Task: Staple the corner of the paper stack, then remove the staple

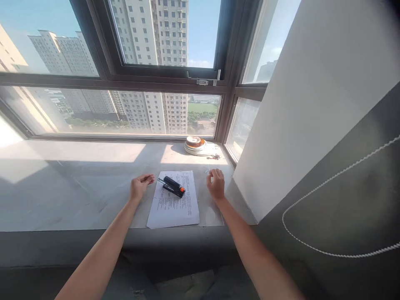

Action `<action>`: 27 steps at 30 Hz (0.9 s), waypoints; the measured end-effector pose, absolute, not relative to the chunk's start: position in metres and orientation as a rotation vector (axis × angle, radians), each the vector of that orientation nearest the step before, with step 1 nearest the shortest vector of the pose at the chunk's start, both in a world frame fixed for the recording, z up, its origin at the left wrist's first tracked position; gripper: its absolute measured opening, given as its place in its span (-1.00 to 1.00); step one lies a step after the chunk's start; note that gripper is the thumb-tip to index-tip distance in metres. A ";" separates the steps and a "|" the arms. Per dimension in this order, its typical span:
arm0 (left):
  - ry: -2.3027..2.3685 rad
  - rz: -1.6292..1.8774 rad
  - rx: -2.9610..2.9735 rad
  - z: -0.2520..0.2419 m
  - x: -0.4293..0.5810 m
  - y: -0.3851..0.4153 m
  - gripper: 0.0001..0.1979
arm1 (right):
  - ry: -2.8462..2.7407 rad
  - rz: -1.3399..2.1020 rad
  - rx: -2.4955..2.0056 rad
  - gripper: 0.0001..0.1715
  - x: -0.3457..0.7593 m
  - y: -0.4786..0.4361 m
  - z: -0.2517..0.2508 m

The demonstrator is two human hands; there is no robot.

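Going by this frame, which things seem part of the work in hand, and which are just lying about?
Likely part of the work:
- printed paper, between the left hand and right hand
- black stapler, on the paper

Apparently just around:
- stacked dishes, by the window
- white cord, far right

The stapler point(173, 185) is mostly black with orange; the paper point(175, 217), white, printed black.
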State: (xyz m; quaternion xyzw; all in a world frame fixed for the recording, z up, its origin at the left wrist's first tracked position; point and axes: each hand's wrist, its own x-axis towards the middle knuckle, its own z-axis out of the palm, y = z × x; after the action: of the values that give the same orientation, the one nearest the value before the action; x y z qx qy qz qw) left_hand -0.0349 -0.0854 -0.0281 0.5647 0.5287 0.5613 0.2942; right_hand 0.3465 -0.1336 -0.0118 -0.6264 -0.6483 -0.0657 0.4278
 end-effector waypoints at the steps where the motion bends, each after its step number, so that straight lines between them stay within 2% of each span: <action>1: 1.364 1.497 1.470 -0.029 -0.033 -0.087 -0.32 | -1.619 -0.144 -1.385 -0.77 0.332 -0.132 -0.010; 6: 1.228 1.515 1.381 -0.025 -0.028 -0.090 -0.22 | -1.938 0.039 -0.805 -0.83 0.266 -0.129 -0.006; 12: 1.157 1.523 1.395 -0.023 -0.022 -0.099 -0.31 | -1.956 0.132 -0.795 -0.82 0.256 -0.132 -0.013; 16: 1.113 1.488 1.439 -0.022 -0.011 -0.101 -0.31 | -1.979 0.222 -0.903 -0.89 0.263 -0.131 -0.011; 20: 1.107 1.464 1.478 -0.022 -0.006 -0.103 -0.34 | -2.112 0.318 -0.983 -0.57 0.258 -0.128 -0.012; 27: 1.155 1.466 1.577 -0.021 -0.013 -0.106 -0.56 | -2.165 0.377 -1.087 -0.41 0.247 -0.130 -0.018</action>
State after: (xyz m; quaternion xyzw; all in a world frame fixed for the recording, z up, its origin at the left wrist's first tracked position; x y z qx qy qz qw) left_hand -0.0131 -0.1060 -0.0214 0.6066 0.4441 0.5639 0.3419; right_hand 0.2470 -0.1303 -0.0178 -0.4173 -0.8310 0.1447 0.3381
